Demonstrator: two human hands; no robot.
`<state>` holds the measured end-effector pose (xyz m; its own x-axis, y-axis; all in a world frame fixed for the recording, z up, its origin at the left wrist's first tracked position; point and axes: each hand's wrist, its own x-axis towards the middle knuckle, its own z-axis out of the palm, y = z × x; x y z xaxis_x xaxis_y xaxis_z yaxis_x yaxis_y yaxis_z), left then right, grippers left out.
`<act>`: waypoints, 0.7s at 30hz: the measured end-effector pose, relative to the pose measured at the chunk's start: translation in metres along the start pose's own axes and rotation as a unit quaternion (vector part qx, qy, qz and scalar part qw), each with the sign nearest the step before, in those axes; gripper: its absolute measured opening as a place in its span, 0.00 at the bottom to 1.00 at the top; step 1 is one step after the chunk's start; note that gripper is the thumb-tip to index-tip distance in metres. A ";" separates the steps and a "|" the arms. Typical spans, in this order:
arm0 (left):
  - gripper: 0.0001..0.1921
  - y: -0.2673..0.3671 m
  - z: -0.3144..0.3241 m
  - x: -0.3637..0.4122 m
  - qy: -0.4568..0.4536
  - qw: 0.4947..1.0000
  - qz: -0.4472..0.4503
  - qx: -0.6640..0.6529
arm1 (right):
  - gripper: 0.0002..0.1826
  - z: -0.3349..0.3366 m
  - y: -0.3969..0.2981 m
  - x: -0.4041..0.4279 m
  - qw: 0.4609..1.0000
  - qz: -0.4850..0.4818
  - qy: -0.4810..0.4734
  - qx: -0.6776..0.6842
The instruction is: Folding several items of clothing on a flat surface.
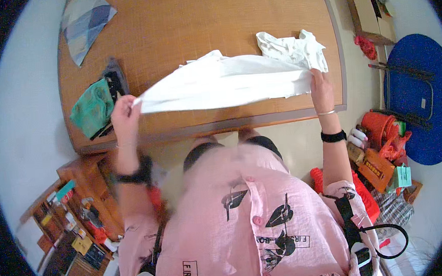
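Note:
A white cloth garment [225, 84] is stretched sideways above a brown mat-like surface [197, 20]. My left hand [125, 112] pinches its left end, and my right hand [321, 86] grips its right end. Behind the right end lies another white garment with a faint pattern [291, 46], partly overlapped by the stretched one. Just beyond my left hand is a folded green cloth [94, 106], resting on dark clothing [115, 82]. The exact kind of the stretched garment cannot be told.
A blue and white checked cloth [88, 24] lies at the far left. On the right are a cardboard box [368, 12], a blue folding table [425, 96] and a red bucket [378, 127]. Wooden shelves with small items [83, 209] stand at lower left. The surface's grey edge [227, 124] runs before my knees.

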<state>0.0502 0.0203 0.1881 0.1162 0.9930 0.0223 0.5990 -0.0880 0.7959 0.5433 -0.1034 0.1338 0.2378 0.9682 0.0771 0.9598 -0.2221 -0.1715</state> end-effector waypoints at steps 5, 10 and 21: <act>0.07 0.009 -0.030 -0.058 -0.123 0.979 -0.050 0.156 | 0.15 0.013 0.015 -0.056 0.994 -0.066 -0.086 -0.033; 0.06 -0.049 -0.026 -0.091 -0.051 0.979 -0.053 0.191 | 0.13 0.016 -0.006 -0.078 0.982 -0.143 -0.114 0.039; 0.03 0.043 -0.142 0.070 0.201 0.974 0.105 0.013 | 0.10 -0.133 -0.048 0.137 0.947 -0.012 0.096 0.307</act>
<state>-0.0282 0.0972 0.3097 -0.0778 0.9037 0.4211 0.6167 -0.2883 0.7325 0.5494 0.0249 0.2838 0.2966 0.9202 0.2557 0.7122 -0.0347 -0.7011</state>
